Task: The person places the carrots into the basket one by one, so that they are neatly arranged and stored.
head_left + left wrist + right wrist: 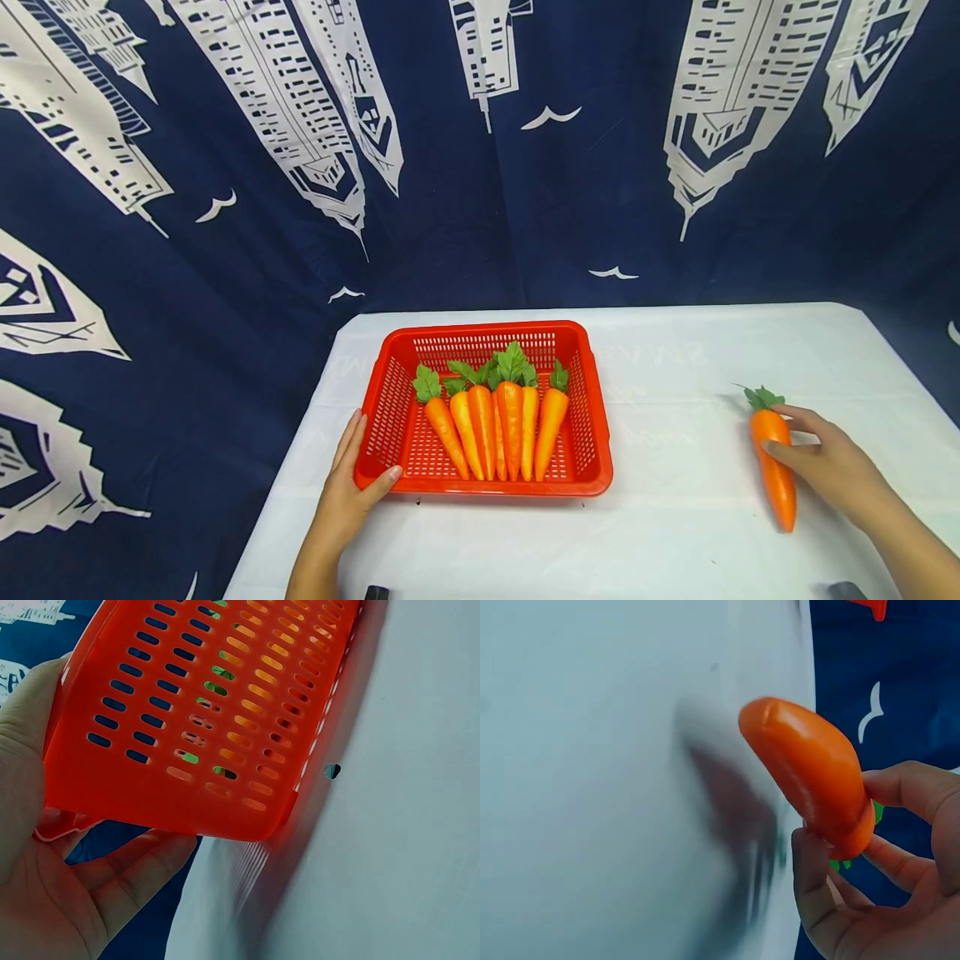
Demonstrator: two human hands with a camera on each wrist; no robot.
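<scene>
A red plastic basket (495, 487) with slotted walls stands on the white table, and several orange carrots (482, 421) with green leafy tops lie side by side in it. At the basket's near left corner my left hand (351, 493) grips the rim, thumb over the front edge and fingers along the left side. The left wrist view shows the basket's slotted wall (180, 791) between thumb and fingers. Off to the right, my right hand (831, 461) pinches a single carrot (777, 479) between thumb and fingers, its leaves pointing away from me. A shadow lies apart from it in the right wrist view.
White cloth covers the table (675, 533). Behind it and to the left hangs a dark blue curtain (525, 225) printed with white buildings and birds. A small dark object (377, 592) shows at the bottom edge, near my left forearm.
</scene>
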